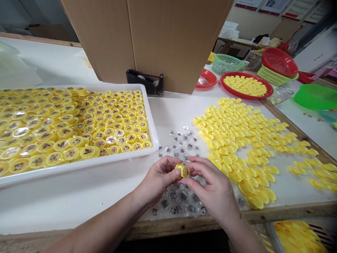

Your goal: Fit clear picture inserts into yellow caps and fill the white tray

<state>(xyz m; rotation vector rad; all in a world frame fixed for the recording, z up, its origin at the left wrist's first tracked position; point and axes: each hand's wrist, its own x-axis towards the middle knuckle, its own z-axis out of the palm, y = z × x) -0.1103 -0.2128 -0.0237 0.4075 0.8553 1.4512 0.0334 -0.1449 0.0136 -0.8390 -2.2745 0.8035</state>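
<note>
A white worktable: far side, brown cardboard; left, a white tray of yellow picture-topped pieces; right, loose yellow plastic pieces; between, clear printed discs. Above them, left hand and right hand — fingertips pinching one yellow picture-topped piece.

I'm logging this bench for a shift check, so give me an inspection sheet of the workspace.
Surface: white table with wooden edging.
Job's things: yellow piece in hand; white tray of yellow pieces with printed tops at left; clear printed discs around and below the hands; plain yellow pieces spread at right.
Clutter: black tape dispenser in front of a large cardboard panel.
Left hand: pinches the yellow piece.
Right hand: fingertips at the same piece; whether it grips is unclear.
Cables: nothing seen.
Surroundings: red dish of yellow pieces, mint-green basket, bright green basin, wall posters.
</note>
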